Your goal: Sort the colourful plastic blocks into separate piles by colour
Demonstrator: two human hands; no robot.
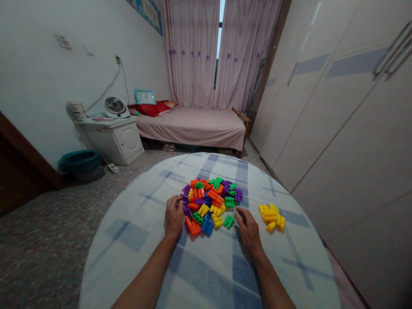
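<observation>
A mixed pile of plastic building blocks (206, 199) in orange, purple, green, yellow and blue lies on the round table. At the pile's left edge rests my left hand (174, 214), fingers loosely bent beside the purple blocks, with nothing visibly held. My right hand (247, 225) is just right of the pile, its fingers apart and empty. Closest to it is a green block (228, 222), slightly separate from the rest. Further right, a smaller group of yellow blocks (272, 217) lies by itself. Between the hands are a blue block (207, 224) and an orange block (192, 226).
A blue-and-white checked cloth (206, 270) covers the round table. Beyond it stand a bed (199, 122) and a white cabinet (125, 141) with a fan (116, 106) on top. A bin (80, 163) is on the left floor; a wardrobe (354, 128) lines the right.
</observation>
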